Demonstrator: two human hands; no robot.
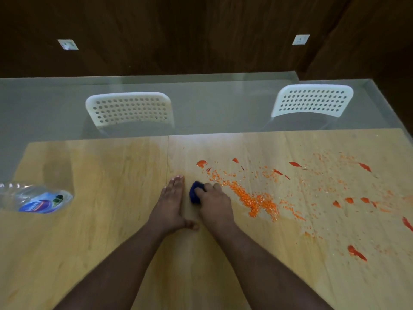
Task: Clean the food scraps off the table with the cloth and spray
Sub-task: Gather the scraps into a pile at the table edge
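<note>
at far left a clear spray bottle lies on its side on the wooden surface. the left hand rests flat, fingers straight and together, holding nothing. just beside it the right hand curls its fingers over a bunched blue cloth, which pokes out leftward beneath them. orange food scraps spread away to the right, the nearest touching that hand.

A blue cloth is gripped by the right hand and pressed on the counter, just beside orange scraps strewn to the right. The left hand is laid flat beside the cloth. A bottle is seen at the left edge, and two white chairs beyond.
</note>
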